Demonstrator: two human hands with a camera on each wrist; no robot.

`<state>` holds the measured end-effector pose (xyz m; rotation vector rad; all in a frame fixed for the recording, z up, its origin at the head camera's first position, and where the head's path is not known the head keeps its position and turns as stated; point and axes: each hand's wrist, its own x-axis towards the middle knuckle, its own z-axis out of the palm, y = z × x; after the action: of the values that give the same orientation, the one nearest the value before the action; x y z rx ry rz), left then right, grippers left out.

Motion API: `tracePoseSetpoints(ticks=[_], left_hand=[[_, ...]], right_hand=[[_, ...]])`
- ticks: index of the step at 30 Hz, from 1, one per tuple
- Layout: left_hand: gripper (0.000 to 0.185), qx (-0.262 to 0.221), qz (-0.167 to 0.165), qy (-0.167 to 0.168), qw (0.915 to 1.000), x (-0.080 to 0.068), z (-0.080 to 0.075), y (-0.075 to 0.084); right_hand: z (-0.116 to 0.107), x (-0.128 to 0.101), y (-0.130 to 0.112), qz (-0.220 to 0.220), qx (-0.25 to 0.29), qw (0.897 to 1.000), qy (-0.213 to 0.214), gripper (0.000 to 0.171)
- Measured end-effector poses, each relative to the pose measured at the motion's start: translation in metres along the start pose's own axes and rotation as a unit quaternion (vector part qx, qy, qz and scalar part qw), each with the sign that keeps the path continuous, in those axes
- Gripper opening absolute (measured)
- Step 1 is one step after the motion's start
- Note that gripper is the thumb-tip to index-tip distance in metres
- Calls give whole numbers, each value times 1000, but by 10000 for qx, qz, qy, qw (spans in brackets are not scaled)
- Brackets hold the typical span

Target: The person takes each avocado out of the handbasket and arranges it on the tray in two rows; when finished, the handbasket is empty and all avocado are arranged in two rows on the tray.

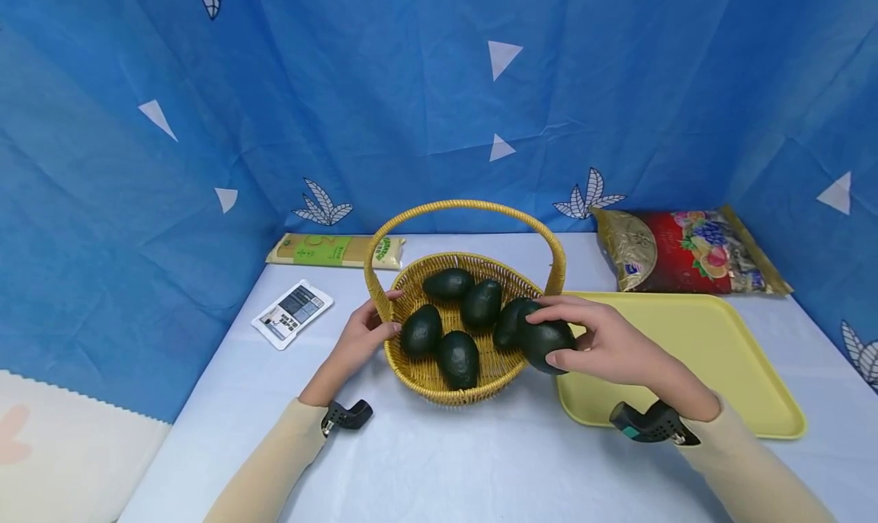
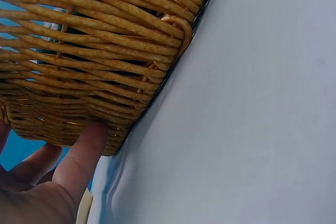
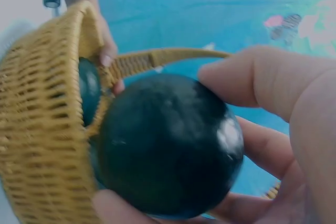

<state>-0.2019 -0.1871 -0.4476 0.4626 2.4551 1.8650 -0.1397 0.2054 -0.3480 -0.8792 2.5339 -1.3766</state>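
A dark green avocado [image 1: 546,344] is held in my right hand [image 1: 610,343], its thumb and fingers around the fruit at the basket's right rim. In the right wrist view the same avocado [image 3: 170,148] fills the middle, partly covering the wicker basket [image 3: 44,124]. Several more avocados [image 1: 458,360] lie inside the yellow wicker basket [image 1: 446,396], which has a tall arched handle [image 1: 461,203]. My left hand [image 1: 361,332] grips the basket's left rim near the handle's base. In the left wrist view, a finger of the left hand [image 2: 63,182] presses the woven outer wall.
Beside the basket, a yellow tray [image 1: 686,355] lies to the right, partly under my right forearm. Behind it is a red and gold bag [image 1: 693,252]. A green and yellow packet [image 1: 336,250] and a white pouch [image 1: 292,314] lie at left. Blue curtain [image 1: 425,96] borders the table.
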Motion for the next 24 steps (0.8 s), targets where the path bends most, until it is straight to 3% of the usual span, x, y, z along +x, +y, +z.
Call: tracePoseSetpoints(ticks=[12,17,24], left_hand=[[57,-29,17,-13,10000,0,0,-1],[56,13,21,-1,10000,0,0,-4],[56,19,-60,-2,10000,1,-1,-2]], right_hand=[[-49,-29,7,-418,273,9987,-124,50],[-67,-33,20,-361,345,9987,82,53],[-70,-21,41,542,-192,9969,531,44]])
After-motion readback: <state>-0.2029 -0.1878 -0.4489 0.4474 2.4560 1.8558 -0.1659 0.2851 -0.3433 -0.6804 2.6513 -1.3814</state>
